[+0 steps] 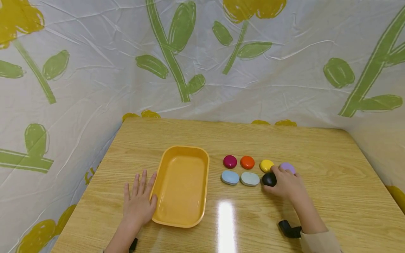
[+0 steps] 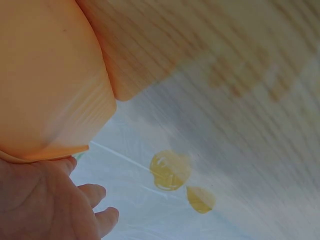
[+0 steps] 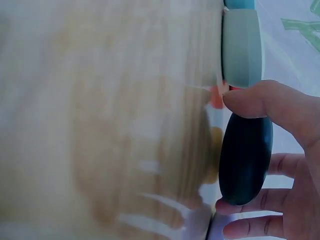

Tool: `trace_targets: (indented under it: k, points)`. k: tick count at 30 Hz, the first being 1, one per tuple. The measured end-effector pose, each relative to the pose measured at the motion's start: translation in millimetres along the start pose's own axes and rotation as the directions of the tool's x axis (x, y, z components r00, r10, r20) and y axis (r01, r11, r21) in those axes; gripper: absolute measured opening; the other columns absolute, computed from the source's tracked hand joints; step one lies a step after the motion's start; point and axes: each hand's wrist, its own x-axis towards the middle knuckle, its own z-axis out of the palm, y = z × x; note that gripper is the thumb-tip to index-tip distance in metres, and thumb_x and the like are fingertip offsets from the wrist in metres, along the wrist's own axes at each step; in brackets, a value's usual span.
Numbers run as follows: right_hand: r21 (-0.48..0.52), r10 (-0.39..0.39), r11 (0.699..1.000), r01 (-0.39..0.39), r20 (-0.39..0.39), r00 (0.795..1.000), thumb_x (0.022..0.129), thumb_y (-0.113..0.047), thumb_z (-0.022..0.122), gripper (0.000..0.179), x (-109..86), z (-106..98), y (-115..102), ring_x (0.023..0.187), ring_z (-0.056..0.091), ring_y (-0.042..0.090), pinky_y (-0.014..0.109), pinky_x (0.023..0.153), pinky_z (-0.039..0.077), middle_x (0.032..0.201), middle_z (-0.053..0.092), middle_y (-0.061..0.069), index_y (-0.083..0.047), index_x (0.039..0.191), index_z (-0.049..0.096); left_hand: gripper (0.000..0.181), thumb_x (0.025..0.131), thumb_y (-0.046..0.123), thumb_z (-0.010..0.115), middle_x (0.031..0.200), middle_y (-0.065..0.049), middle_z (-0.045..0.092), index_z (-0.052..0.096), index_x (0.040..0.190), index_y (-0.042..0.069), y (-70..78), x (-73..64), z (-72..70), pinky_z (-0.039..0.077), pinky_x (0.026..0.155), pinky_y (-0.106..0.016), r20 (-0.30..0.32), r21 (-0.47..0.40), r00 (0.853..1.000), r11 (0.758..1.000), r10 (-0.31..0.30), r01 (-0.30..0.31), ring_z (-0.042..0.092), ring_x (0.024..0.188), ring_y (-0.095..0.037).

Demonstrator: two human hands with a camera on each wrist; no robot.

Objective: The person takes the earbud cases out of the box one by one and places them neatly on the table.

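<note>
My right hand (image 1: pixel 287 183) pinches a glossy black oval piece (image 1: pixel 269 179), shaped like a smooth pebble, between thumb and fingers. In the right wrist view the thumb lies at one end of the black piece and a fingertip at the other. Just beyond sit a yellow piece (image 1: pixel 267 165) and a lilac piece (image 1: pixel 287 167), the latter partly hidden by the fingers. A pale grey-green piece (image 1: pixel 250 179) lies to its left. My left hand (image 1: pixel 138 206), fingers spread, rests against the left side of a yellow-orange tray (image 1: pixel 180 186) with nothing in it.
Left of the yellow piece are an orange piece (image 1: pixel 247 162) and a magenta piece (image 1: pixel 230 161), with a light blue piece (image 1: pixel 230 177) in the nearer row. All stand on a wooden table (image 1: pixel 253 140). A flowered cloth (image 1: pixel 110 66) hangs behind it.
</note>
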Motion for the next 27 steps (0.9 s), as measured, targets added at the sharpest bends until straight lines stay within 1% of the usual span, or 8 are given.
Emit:
trace_targets:
  k: [5,9,12,17,21,27]
  points:
    - [-0.015,0.02,1.0,-0.02,0.017,1.0,0.07,-0.057,0.067,0.073,-1.7,4.1,1.7,0.087,0.055,0.044,0.066,0.077,0.037,0.11,0.055,0.026,0.0,0.114,0.052,0.058,0.094,0.027,0.041,0.152,-0.016,0.009,0.02,0.147,0.017,0.4,-0.3,-0.8,-0.003,0.107,-0.059,-0.003,-0.001,1.0,1.0,-0.001,0.001,0.004,0.138,-0.038]
    - [-0.028,0.032,0.999,-0.031,0.033,0.999,0.07,-0.059,0.065,0.077,-2.9,4.3,0.5,0.082,0.057,0.045,0.062,0.071,0.04,0.103,0.058,0.026,0.002,0.114,0.051,0.057,0.094,0.027,0.041,0.152,-0.016,0.009,0.021,0.147,0.017,0.6,-0.4,-1.3,-0.003,0.107,-0.059,-0.004,-0.001,1.0,1.0,-0.002,0.002,0.004,0.138,-0.038]
    - [-0.028,0.04,0.999,-0.039,0.049,0.998,0.071,-0.06,0.064,0.079,-3.8,3.7,-0.5,0.082,0.057,0.045,0.061,0.069,0.041,0.098,0.059,0.027,0.003,0.115,0.049,0.057,0.094,0.027,0.041,0.152,-0.016,0.008,0.02,0.147,0.017,0.6,-1.0,-1.8,-0.004,0.107,-0.059,0.004,-0.01,1.0,1.0,-0.003,0.003,0.004,0.138,-0.038]
    - [-0.015,0.053,0.999,-0.052,0.064,0.997,0.072,-0.062,0.062,0.082,-4.8,2.7,-0.7,0.086,0.055,0.05,0.063,0.07,0.04,0.104,0.057,0.031,0.004,0.118,0.047,0.057,0.094,0.027,0.041,0.152,-0.016,0.008,0.021,0.147,0.017,1.5,-1.0,-2.1,-0.004,0.107,-0.059,0.007,-0.024,1.0,1.0,-0.004,0.004,0.003,0.138,-0.038]
    - [-0.002,0.065,0.998,-0.065,0.07,0.995,0.072,-0.064,0.06,0.085,-5.5,2.2,-0.6,0.088,0.054,0.052,0.062,0.071,0.04,0.108,0.056,0.032,0.005,0.12,0.046,0.058,0.094,0.026,0.041,0.152,-0.016,0.008,0.021,0.147,0.018,1.8,-0.5,-1.4,-0.003,0.107,-0.059,-0.003,-0.016,1.0,1.0,-0.002,0.002,0.004,0.138,-0.038]
    - [0.034,0.065,0.997,-0.067,0.078,0.995,0.072,-0.066,0.059,0.086,-6.3,-0.7,-1.1,0.088,0.056,0.046,0.062,0.071,0.039,0.107,0.057,0.029,0.005,0.118,0.046,0.058,0.094,0.026,0.041,0.152,-0.016,0.007,0.02,0.147,0.018,1.1,-0.2,-0.3,-0.006,0.106,-0.059,0.004,-0.043,1.0,0.999,0.001,-0.001,0.002,0.138,-0.038]
